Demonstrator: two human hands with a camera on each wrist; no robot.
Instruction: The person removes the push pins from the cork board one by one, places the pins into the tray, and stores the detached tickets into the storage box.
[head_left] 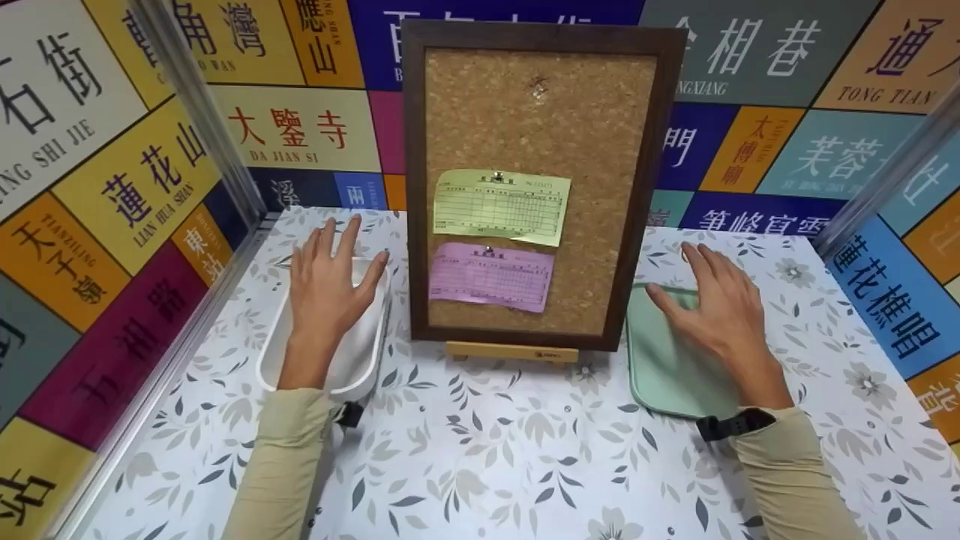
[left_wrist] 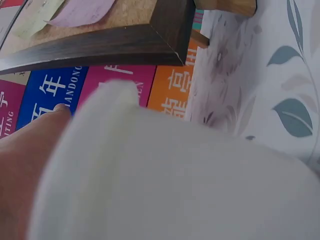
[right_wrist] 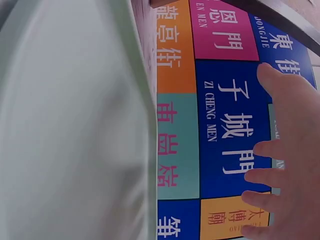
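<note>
My left hand [head_left: 326, 289] is held over a white tray [head_left: 367, 360] on the left, its fingers spread and holding nothing. To the right, my right hand [head_left: 716, 307] hovers above a green tray [head_left: 667, 375] with thumb and fingers apart, also holding nothing. Between the hands a cork board [head_left: 600, 150] in a dark wooden frame stands upright. A yellow slip [head_left: 499, 210] is fixed to the cork by a small dark pin or clip at its top. Below it hangs a purple slip [head_left: 487, 279], fastened the same way. What the trays contain is hidden or cannot be made out.
A light wooden stand [head_left: 514, 352] supports the board's lower edge. The table [head_left: 487, 450] has a leaf-patterned white cover. Panels [head_left: 300, 127] with printed characters rise behind and at both sides, with metal posts [head_left: 210, 112] at the corners.
</note>
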